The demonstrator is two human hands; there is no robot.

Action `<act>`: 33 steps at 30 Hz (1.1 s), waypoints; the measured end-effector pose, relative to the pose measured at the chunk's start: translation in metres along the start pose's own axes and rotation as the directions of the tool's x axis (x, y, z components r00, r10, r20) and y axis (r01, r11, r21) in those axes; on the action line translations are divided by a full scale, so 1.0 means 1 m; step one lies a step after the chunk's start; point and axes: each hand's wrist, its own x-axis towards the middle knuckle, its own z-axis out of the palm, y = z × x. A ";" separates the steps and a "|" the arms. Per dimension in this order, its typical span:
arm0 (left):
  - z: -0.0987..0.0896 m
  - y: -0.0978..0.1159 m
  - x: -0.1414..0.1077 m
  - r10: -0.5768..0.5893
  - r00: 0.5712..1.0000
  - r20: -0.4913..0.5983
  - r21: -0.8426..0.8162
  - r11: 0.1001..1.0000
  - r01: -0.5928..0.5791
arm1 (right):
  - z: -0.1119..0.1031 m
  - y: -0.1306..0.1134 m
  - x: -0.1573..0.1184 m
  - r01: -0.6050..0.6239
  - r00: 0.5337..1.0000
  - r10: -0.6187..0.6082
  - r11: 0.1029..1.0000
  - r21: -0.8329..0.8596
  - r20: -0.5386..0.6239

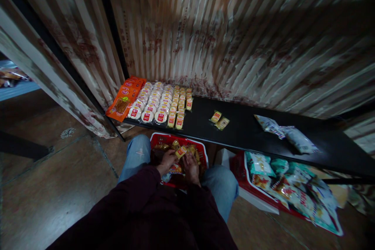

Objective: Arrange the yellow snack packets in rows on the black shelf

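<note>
A red basket with a white rim (203, 149) stands between my knees with several small yellow snack packets (191, 149) in it. Above the basket my left hand (168, 160) is closed on one yellow snack packet (181, 151), its red and white label facing up. My right hand (191, 166) reaches into the basket close to that packet, fingers curled together; what they hold is hidden. On the black shelf (202, 125) in front lie rows of round white wrapped snacks (148, 115), rows of yellow packets (179, 120) and two loose yellow packets (216, 116).
Orange snack bags (121, 103) lie at the shelf's left end, silvery-white bags (299, 139) toward its right. A second red basket (249, 179) with green and white bags (293, 187) stands at the right. A patterned curtain (175, 27) hangs behind; a dark post (113, 23) rises at the left.
</note>
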 end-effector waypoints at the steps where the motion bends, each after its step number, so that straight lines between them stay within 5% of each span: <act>1: 0.001 -0.001 0.000 0.011 1.000 -0.004 0.019 1.000 -0.011 | 0.001 0.000 0.000 -0.018 1.000 0.018 1.000 0.006 -0.010; 12: 0.011 -0.001 -0.008 0.085 0.994 0.071 0.285 0.953 -0.102 | 0.008 -0.011 -0.014 -0.082 0.994 0.076 0.994 -0.068 -0.080; 21: 0.018 -0.002 -0.015 0.165 0.971 0.172 0.530 0.816 -0.232 | 0.004 -0.008 -0.024 -0.005 0.988 -0.002 0.999 -0.043 -0.155; 28: 0.019 0.002 -0.017 0.244 0.955 0.165 0.437 0.850 -0.293 | 0.003 -0.010 -0.023 0.014 0.982 -0.031 0.996 -0.092 -0.188; 33: 0.018 0.005 -0.016 0.184 0.969 0.167 0.378 0.896 -0.235 | 0.007 -0.018 -0.029 0.042 0.986 -0.057 0.995 -0.096 -0.154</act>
